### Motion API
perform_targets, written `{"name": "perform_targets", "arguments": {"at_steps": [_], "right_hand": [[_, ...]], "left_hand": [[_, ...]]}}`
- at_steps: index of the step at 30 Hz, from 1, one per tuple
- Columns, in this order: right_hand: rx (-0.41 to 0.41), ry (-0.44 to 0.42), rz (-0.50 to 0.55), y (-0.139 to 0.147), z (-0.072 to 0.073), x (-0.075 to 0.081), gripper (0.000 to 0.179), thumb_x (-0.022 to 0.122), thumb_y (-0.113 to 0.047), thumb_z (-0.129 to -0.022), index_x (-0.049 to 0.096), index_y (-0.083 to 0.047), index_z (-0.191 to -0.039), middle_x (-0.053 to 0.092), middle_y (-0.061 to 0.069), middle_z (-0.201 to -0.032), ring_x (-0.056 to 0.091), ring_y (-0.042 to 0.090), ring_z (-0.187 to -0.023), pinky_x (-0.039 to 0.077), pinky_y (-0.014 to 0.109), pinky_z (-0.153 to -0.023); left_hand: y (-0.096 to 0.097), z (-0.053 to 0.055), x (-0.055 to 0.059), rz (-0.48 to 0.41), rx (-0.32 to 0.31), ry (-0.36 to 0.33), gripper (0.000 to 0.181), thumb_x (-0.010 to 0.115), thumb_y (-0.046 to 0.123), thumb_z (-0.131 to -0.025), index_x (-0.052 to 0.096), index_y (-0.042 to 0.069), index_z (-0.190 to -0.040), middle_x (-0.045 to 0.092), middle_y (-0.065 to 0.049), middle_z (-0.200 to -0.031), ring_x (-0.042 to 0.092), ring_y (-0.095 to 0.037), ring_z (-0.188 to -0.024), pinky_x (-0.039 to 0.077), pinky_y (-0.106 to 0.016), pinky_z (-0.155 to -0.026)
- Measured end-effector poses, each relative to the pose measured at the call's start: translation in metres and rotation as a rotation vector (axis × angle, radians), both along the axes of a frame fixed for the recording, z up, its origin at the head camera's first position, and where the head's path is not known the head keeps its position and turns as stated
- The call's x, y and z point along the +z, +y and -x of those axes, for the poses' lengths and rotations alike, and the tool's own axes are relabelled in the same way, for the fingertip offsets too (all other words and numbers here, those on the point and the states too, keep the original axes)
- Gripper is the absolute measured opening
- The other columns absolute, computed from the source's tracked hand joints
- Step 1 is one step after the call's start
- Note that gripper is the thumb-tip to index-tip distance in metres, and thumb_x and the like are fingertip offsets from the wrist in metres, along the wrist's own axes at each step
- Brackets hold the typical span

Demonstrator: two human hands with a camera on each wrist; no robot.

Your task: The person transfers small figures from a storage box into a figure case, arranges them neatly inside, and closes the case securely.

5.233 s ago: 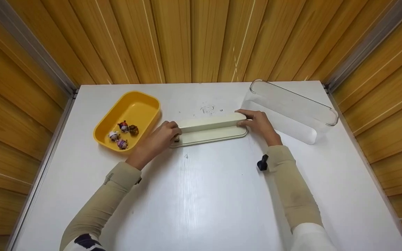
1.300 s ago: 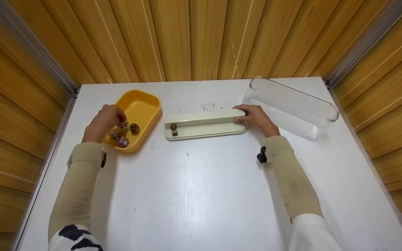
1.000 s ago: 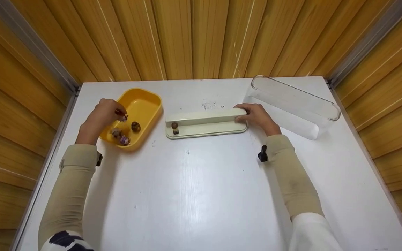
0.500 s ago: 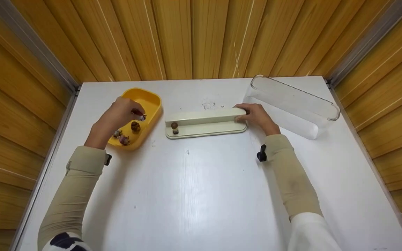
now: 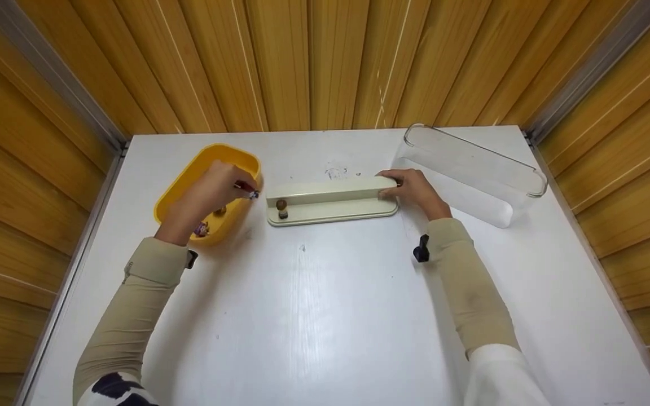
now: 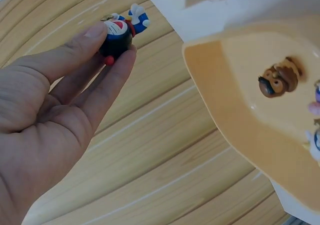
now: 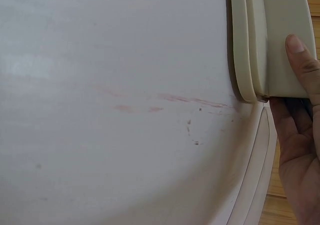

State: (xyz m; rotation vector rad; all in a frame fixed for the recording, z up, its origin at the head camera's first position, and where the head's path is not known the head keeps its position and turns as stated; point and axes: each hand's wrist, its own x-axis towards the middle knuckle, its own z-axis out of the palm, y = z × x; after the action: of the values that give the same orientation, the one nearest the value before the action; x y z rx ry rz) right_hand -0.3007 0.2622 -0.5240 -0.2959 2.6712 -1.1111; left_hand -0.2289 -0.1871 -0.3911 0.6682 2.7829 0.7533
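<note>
My left hand [image 5: 212, 189] pinches a small toy figurine [image 6: 117, 40] between thumb and fingers, above the right rim of the yellow tub [image 5: 247, 159]. The figurine has a dark head, white face, red collar and blue-and-white body, and lies tipped sideways in the left wrist view. With my right hand [image 5: 420, 192] I grip the right end of a cream two-step base [image 5: 336, 211], thumb on the front of its raised step. A brown-headed figurine [image 5: 282, 209] stands on the lower step at the left end.
Inside the tub lie a brown figurine [image 6: 280, 79] and a purple one [image 5: 201, 229]; a white one [image 6: 315, 144] is partly cut off in the left wrist view. A clear long cover [image 5: 471, 163] sits at the back right of the white table [image 5: 313, 316]. Wood-patterned walls surround it.
My left hand left the brown-headed figurine on the base, went to the tub and picked up the dark-headed figurine. It has since moved right to the tub's rim. My right hand stays on the base.
</note>
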Motion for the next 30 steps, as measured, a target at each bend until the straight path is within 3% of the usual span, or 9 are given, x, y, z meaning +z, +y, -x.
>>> {"name": "perform_targets", "arguments": {"at_steps": [10,18,30], "right_hand": [[-0.005,-0.002,0.037,-0.001,-0.003,0.001,0.055,0.085,-0.021,-0.082,0.068,-0.014,-0.134,0.066,0.012,-0.134,0.056,0.026,-0.125,0.041,0.043,-0.112],[-0.004,-0.002,0.061,-0.001,-0.003,0.0,0.055,0.085,-0.023,-0.081,0.069,-0.013,-0.133,0.066,0.011,-0.134,0.057,0.024,-0.125,0.042,0.041,-0.111],[-0.015,-0.02,0.036,0.0,-0.001,-0.001,0.055,0.085,-0.023,-0.082,0.068,-0.015,-0.134,0.065,0.012,-0.136,0.055,0.027,-0.128,0.039,0.043,-0.114]], "left_hand": [[0.021,0.002,-0.013,-0.017,-0.084,0.033,0.019,0.077,-0.005,-0.085,0.08,0.0,-0.103,0.076,-0.014,-0.098,0.071,-0.026,-0.088,0.061,-0.039,-0.081],[0.039,0.003,-0.027,-0.04,-0.122,0.015,0.018,0.077,-0.006,-0.085,0.08,0.0,-0.102,0.077,-0.013,-0.1,0.072,-0.027,-0.093,0.06,-0.04,-0.084],[0.072,0.009,-0.038,-0.016,-0.141,-0.004,0.017,0.076,0.001,-0.089,0.08,0.004,-0.105,0.077,-0.011,-0.103,0.071,-0.023,-0.089,0.061,-0.034,-0.082]]}}
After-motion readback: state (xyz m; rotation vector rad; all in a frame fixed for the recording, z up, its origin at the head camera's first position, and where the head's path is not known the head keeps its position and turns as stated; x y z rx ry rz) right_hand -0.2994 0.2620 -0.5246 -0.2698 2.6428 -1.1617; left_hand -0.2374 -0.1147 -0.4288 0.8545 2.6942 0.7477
